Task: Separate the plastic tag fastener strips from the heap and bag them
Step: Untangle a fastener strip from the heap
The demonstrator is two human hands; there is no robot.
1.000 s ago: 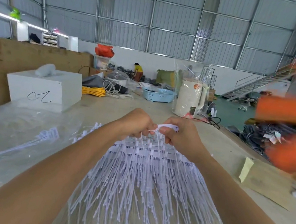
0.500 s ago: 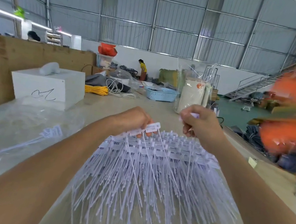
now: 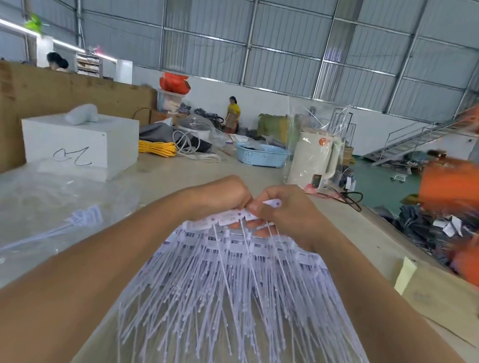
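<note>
Both hands at heap (image 3: 245, 292) top: left hand (image 3: 224, 193) grip curled pinching a strip (image 3: 227, 218) header, right hand (image 3: 286, 212) grip pinching the neighbouring tab, to peel one strip free.

A: Any writing you can actually read?

B: Hardly. The white rectangular box (image 3: 81, 143) at the middle left of the frame has a black hand-drawn scribble (image 3: 72, 157) on its front face; it looks like a loose "a" and "L", but I cannot tell what it says.

A: And the tall cream plastic appliance (image 3: 314, 158) right of centre?

B: It bears an orange mark (image 3: 323, 141) near its top and a small dark panel (image 3: 316, 180) low down, both too blurred to read.
</note>
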